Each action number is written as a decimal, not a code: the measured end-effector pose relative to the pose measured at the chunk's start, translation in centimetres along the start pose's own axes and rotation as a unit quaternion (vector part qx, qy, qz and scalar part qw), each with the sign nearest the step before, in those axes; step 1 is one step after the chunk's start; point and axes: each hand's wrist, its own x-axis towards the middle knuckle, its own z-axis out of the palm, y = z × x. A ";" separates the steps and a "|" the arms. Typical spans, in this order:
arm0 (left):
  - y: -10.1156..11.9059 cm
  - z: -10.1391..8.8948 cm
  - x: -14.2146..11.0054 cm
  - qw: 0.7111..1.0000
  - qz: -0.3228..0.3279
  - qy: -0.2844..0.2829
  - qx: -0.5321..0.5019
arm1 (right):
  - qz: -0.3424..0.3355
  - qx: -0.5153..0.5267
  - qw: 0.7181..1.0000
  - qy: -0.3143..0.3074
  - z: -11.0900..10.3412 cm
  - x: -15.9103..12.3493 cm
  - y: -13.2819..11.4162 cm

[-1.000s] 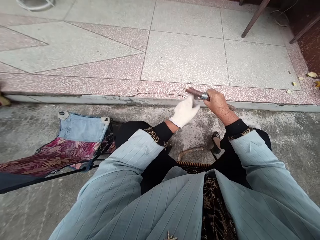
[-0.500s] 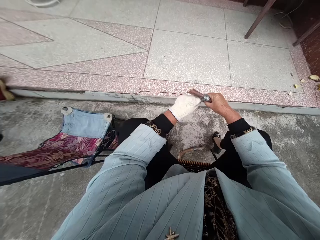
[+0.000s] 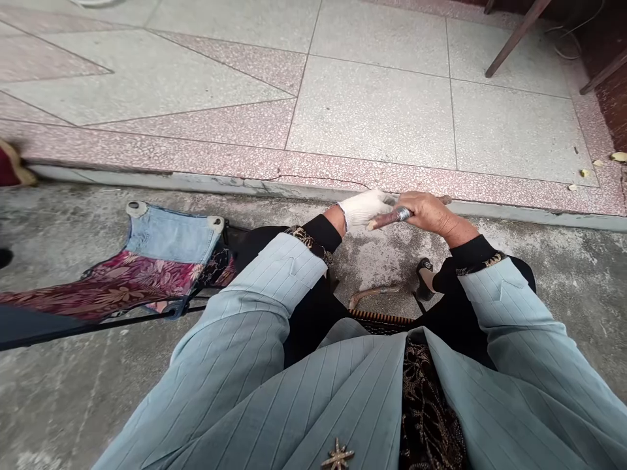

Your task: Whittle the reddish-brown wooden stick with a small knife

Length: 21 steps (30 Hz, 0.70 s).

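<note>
Fingers of the bare right hand [image 3: 425, 212] clench a wire-bound wooden stick [image 3: 383, 220]; those of the gloved left hand [image 3: 363, 207] lie beside it, partly hidden, their closure indeterminable. The wooden stick slants near the terrazzo step [image 3: 375, 111].

Soft, even daylight; left edge seems blurred.
</note>
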 end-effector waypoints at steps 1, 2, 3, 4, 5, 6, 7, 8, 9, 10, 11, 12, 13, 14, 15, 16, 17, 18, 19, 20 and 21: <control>0.1 0.2 0.0 1.000 0.000 0.007 0.009 | -0.016 -0.001 1.000 -0.007 0.0 -0.1 -0.2; 0.1 0.4 -0.1 0.999 0.001 0.013 0.034 | -0.026 0.000 1.000 -0.008 0.0 -0.3 -0.3; 0.2 0.6 -0.2 0.998 0.001 0.021 0.065 | -0.028 0.004 1.000 -0.005 0.0 -0.4 -0.4; 0.2 0.7 -0.4 0.995 0.002 0.032 0.099 | -0.020 0.015 1.000 0.005 -0.1 -0.6 -0.3; 0.2 0.8 -0.5 0.990 0.003 0.045 0.134 | 0.001 0.035 0.999 0.023 -0.3 -0.7 -0.2; 0.2 0.8 -0.6 0.988 0.002 0.053 0.148 | 0.036 0.065 0.996 0.052 -0.5 -0.8 0.0; 0.3 0.9 -0.8 0.991 0.000 0.048 0.124 | 0.084 0.106 0.987 0.088 -0.7 -0.8 0.2; 0.3 1.0 -0.9 0.997 -0.002 0.035 0.066 | 0.139 0.158 0.969 0.125 -0.8 -0.8 0.4; 0.4 1.1 -0.9 1.000 -0.002 0.017 -0.016 | 0.198 0.219 0.942 0.160 -1.0 -0.7 0.6; 0.5 1.2 -1.0 0.994 -0.002 -0.004 -0.112 | 0.251 0.284 0.907 0.182 -1.1 -0.6 0.7; 0.6 1.4 -1.1 0.979 -0.001 -0.019 -0.203 | 0.289 0.349 0.871 0.190 -1.3 -0.6 0.8; 0.8 1.5 -1.2 0.962 0.000 -0.029 -0.270 | 0.313 0.410 0.836 0.189 -1.4 -0.5 0.8; 0.9 1.7 -1.3 0.952 0.002 -0.030 -0.303 | 0.323 0.461 0.805 0.185 -1.7 -0.4 0.8; 1.1 1.9 -1.5 0.950 0.001 -0.029 -0.310 | 0.326 0.504 0.778 0.184 -1.9 -0.4 0.8; 1.3 2.0 -1.6 0.954 -0.002 -0.026 -0.299 | 0.325 0.537 0.756 0.184 -2.3 -0.5 0.9; 1.5 2.1 -1.8 0.961 -0.006 -0.018 -0.275 | 0.324 0.562 0.738 0.186 -2.6 -0.6 0.9; 1.7 2.1 -2.0 0.970 -0.009 -0.006 -0.243 | 0.325 0.579 0.724 0.187 -3.0 -0.8 1.0; 1.8 1.9 -2.2 0.978 -0.011 0.013 -0.207 | 0.325 0.591 0.715 0.181 -3.4 -1.0 1.1; 1.9 1.7 -2.4 0.985 -0.009 0.033 -0.169 | 0.325 0.598 0.712 0.172 -3.7 -1.2 1.2; 1.9 1.4 -2.6 0.991 -0.004 0.051 -0.128 | 0.321 0.602 0.712 0.163 -4.0 -1.5 1.3; 2.0 1.0 -2.8 0.995 0.002 0.069 -0.078 | 0.316 0.604 0.715 0.156 -4.3 -1.7 1.4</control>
